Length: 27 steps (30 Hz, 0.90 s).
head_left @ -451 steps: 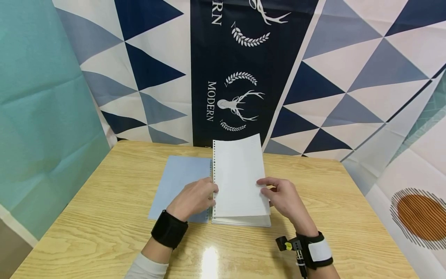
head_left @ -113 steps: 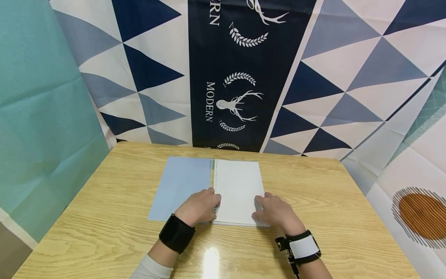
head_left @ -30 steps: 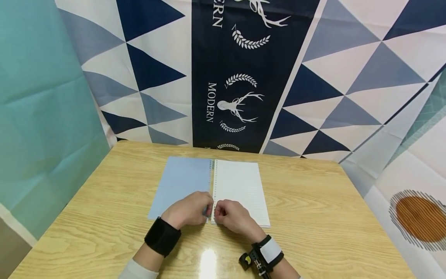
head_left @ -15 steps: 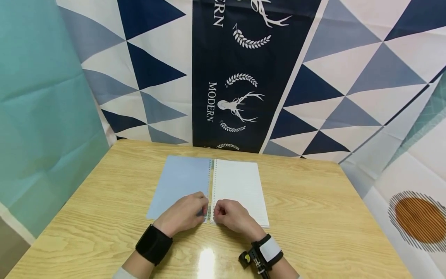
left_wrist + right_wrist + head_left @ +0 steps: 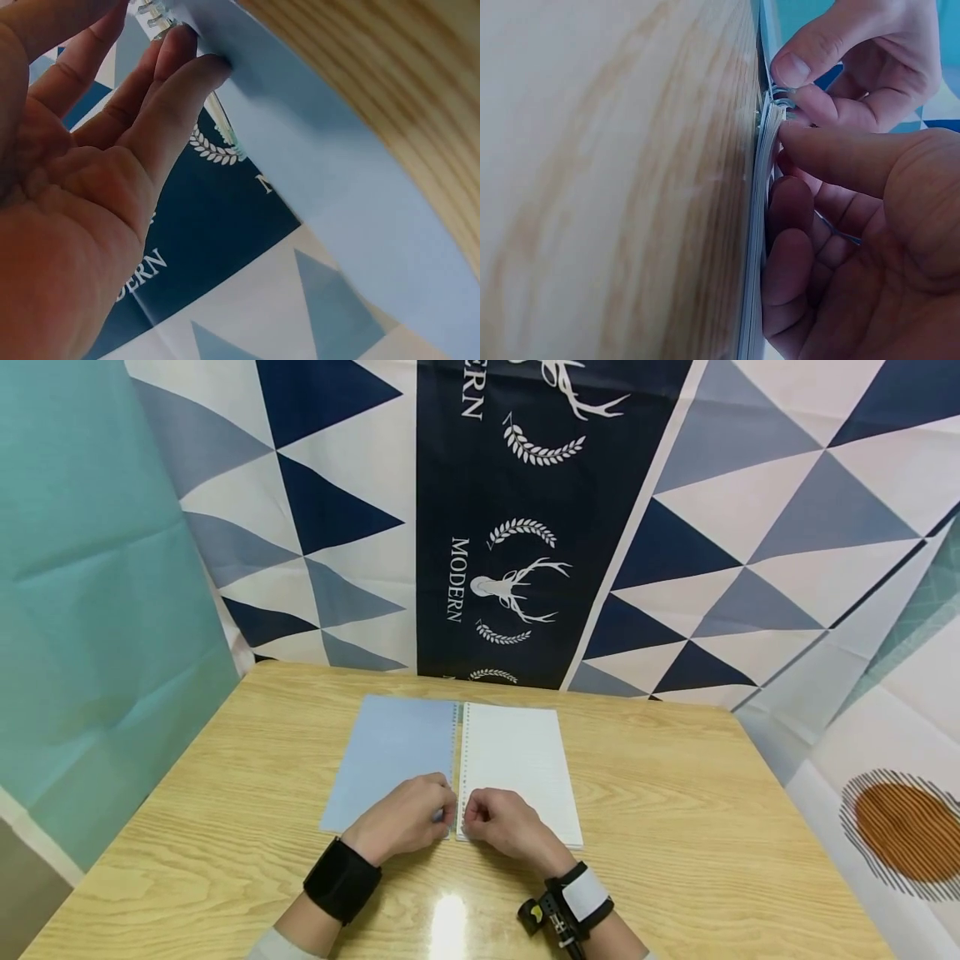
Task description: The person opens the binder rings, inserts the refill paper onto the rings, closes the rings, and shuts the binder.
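Note:
A loose-leaf notebook lies spread on the table, with its pale blue cover (image 5: 397, 735) on the left and a stack of white lined pages (image 5: 517, 752) on the right. Plastic binder rings (image 5: 784, 97) run between the two. My left hand (image 5: 405, 818) pinches the binding at its near end, thumb on the cover side. Right beside it, my right hand (image 5: 510, 827) has its fingers curled at the punched edge of the pages, thumb tip against the rings in the right wrist view. The fingers hide the near rings in the head view.
The wooden table (image 5: 675, 827) extends around the notebook on all sides. Behind it hangs a patterned cloth (image 5: 495, 527), and a teal cloth (image 5: 105, 568) hangs at the left. Each wrist wears a black strap, the right one with a small camera (image 5: 531, 914).
Earlier the right hand held up a sheet, then rested at the pages' outer edge; the pages now lie flat. It has moved left to the binding. In the last second, both hands barely shift.

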Tool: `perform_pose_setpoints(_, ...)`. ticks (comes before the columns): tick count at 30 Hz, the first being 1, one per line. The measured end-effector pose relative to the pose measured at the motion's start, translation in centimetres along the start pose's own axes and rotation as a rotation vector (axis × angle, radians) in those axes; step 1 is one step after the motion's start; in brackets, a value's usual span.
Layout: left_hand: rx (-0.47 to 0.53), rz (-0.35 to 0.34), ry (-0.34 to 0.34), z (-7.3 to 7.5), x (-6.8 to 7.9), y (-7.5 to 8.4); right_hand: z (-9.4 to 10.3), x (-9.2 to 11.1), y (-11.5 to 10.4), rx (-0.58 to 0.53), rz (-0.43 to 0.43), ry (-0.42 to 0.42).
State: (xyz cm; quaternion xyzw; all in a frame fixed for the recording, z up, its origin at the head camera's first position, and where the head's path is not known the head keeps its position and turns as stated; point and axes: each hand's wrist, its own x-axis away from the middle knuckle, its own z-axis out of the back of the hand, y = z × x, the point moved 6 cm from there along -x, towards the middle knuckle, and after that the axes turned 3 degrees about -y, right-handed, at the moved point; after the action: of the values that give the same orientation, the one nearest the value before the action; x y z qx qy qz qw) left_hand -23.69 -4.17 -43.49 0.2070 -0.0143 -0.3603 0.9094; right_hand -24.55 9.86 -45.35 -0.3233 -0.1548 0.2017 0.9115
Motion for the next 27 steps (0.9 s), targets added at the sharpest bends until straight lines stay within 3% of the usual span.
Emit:
perform_pose_setpoints(14, 0.011, -0.004, 0.002, -0.17, -0.19, 0.13, -0.03, -0.04, -0.12, 0.014, 0.022, 0.005)
perform_pose_setpoints(27, 0.087, 0.046, -0.069, -0.16, -0.39, -0.45, -0.09, -0.21, 0.06, 0.005, 0.001, 0.003)
